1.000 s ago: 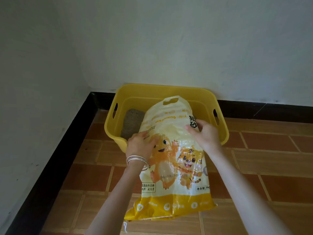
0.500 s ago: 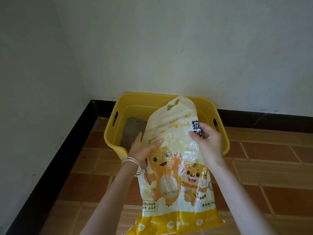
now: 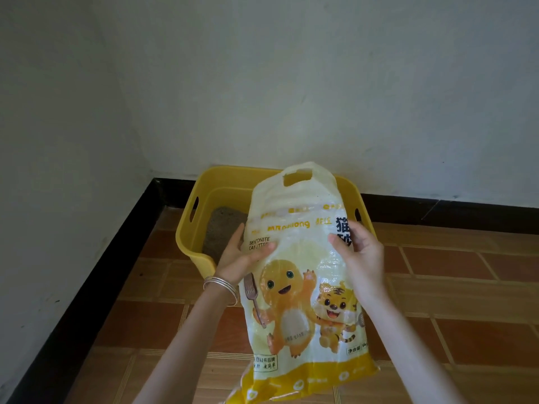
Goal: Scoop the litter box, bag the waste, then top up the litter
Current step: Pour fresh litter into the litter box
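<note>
A yellow and white cat litter bag with cartoon animals stands nearly upright in front of the yellow plastic litter box. Its handle end points up over the box. My left hand, with bangles on the wrist, grips the bag's left side, thumb across the front. My right hand grips the right side near the black print. Grey litter lies in the box's left part; the bag hides the rest of the inside.
The box sits in a room corner against white walls with a black skirting board. Brown tiled floor stretches to the right and towards me.
Both hands have raised the bag from leaning into the box to nearly upright. The view has tilted up, showing more wall.
</note>
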### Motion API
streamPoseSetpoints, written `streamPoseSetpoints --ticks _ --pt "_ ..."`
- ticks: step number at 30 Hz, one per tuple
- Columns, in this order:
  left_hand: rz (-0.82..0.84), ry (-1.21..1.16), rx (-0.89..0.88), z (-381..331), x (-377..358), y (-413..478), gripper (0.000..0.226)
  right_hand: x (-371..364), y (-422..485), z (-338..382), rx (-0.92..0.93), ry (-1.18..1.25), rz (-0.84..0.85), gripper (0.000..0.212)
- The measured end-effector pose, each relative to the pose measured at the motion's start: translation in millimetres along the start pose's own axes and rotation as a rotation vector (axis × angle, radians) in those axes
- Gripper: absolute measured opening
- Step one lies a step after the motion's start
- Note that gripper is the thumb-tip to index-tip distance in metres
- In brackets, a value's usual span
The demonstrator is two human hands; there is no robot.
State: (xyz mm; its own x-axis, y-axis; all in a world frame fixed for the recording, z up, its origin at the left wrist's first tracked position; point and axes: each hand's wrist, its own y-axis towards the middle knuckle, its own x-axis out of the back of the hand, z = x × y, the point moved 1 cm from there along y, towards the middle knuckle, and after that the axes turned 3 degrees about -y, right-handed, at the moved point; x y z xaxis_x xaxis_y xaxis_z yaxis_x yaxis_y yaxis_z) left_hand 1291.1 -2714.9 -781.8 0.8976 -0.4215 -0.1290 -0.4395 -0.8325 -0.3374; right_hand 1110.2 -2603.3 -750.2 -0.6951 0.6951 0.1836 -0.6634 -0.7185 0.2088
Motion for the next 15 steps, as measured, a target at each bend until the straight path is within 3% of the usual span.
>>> streamPoseSetpoints --ticks 3,7,12,13,15 --pt "-0.006 -0.01 0.011 2 -3 -5 0.096 2 -3 -2 -0.025 0.02 -0.012 0.035" --pt "0.022 0.014 -0.008 -7 -2 -7 0.121 -5 -8 1 0.013 -0.018 0.015 0.033" --pt "0.05 0.043 -0.026 -13 -4 -12 0.135 -1 -3 7 0.005 0.01 0.061 0.032" --pt "0.061 0.026 -0.028 -14 -5 -12 0.13 -1 -2 10 0.007 0.026 0.073 0.031" --pt "0.071 -0.018 -0.047 -16 -7 -14 0.093 -3 -1 16 0.011 0.064 0.093 0.024"
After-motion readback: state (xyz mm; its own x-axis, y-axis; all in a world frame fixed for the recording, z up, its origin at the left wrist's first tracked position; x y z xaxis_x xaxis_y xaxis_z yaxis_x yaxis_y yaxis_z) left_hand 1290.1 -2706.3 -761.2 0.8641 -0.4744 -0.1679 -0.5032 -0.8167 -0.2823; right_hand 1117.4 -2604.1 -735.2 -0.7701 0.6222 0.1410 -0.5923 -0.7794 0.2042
